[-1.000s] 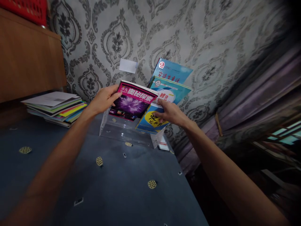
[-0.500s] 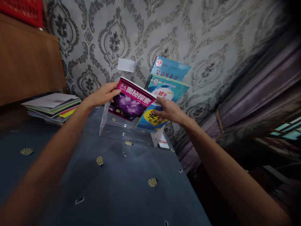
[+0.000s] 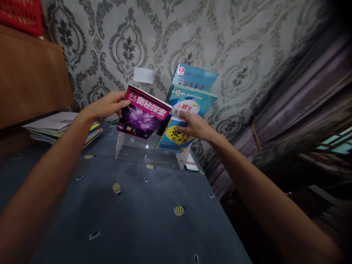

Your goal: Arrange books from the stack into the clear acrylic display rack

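My left hand [image 3: 108, 106] grips the upper left corner of a magenta and purple book [image 3: 141, 115], thumb on its cover. The book is tilted above the left part of a clear acrylic rack [image 3: 137, 150]. On the rack's right side, my right hand [image 3: 196, 125] is closed on the top of a small blue and yellow book [image 3: 172, 136], thumb across its front. Behind it stand a teal book [image 3: 205, 101] and a taller light-blue book [image 3: 203, 75], both leaning to the right. My right hand's fingers behind the cover are hidden.
A stack of books and papers [image 3: 56, 124] lies on the left of the blue patterned tablecloth [image 3: 143, 220]. Beyond it stands a wooden cabinet [image 3: 33, 73] with a red basket [image 3: 20, 16] on top. A patterned wall rises behind the rack; a curtain [image 3: 288, 110] hangs on the right.
The magenta book has moved left in my left hand, away from the small blue and yellow book. My right hand stays at that small book, no longer touching the magenta one.
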Tool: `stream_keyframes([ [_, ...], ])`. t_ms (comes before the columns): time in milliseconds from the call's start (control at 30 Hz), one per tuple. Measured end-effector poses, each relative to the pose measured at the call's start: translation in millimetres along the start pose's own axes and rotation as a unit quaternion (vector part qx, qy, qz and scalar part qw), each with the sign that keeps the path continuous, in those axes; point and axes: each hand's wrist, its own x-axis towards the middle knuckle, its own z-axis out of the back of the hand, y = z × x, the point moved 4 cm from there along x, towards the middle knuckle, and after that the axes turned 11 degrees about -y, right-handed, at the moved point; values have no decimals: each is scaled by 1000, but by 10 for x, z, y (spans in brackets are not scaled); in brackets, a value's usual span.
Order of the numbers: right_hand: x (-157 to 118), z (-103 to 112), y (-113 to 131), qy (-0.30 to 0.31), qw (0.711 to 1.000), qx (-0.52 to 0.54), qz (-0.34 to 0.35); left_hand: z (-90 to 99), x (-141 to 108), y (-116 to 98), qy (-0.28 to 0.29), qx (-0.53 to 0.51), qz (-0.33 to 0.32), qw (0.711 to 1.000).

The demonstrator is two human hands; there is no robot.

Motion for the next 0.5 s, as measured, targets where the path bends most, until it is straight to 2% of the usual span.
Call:
stream_keyframes([
  [167, 4, 5, 2, -15, 1000, -13, 17, -19, 48, -8, 23, 28, 4, 999],
  [333, -10, 6, 9, -6, 1000, -3, 7, -141, 180, -50, 51, 49, -4, 997],
  [433, -25, 9, 12, -3, 1000, 12, 2, -214, 290, -60, 21, 83, -1, 996],
  [500, -29, 15, 14, -10, 1000, 10, 11, -230, 354, -65, -20, 87, -13, 996],
])
